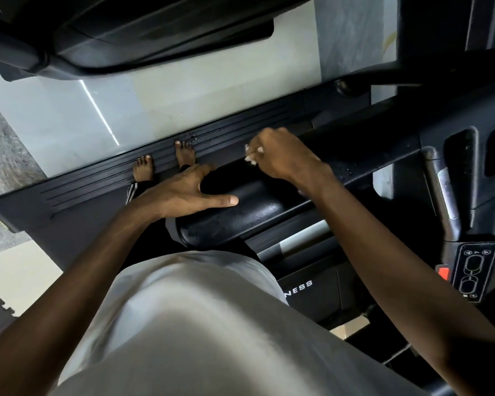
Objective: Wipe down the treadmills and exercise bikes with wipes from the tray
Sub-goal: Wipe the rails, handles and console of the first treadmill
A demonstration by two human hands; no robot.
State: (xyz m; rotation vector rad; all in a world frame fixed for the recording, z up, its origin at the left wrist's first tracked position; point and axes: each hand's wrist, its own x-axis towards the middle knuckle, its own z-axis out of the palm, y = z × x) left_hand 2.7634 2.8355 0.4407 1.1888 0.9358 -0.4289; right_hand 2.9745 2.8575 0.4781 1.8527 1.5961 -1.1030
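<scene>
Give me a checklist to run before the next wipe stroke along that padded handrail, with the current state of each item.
1. Wipe in hand: ok. The right hand is closed on a crumpled white wipe.
2. Wipe on the surface: cannot tell. The hand hides any contact with the handrail.
3. Bracing hand: ok. The left hand rests open on the handrail, thumb stretched along it.
4. Footing: ok. Both bare feet stand on the ribbed side rail.
5. Control panel clear of the hands: ok, well off to the right.
6. Wipe still damp: cannot tell.
</scene>
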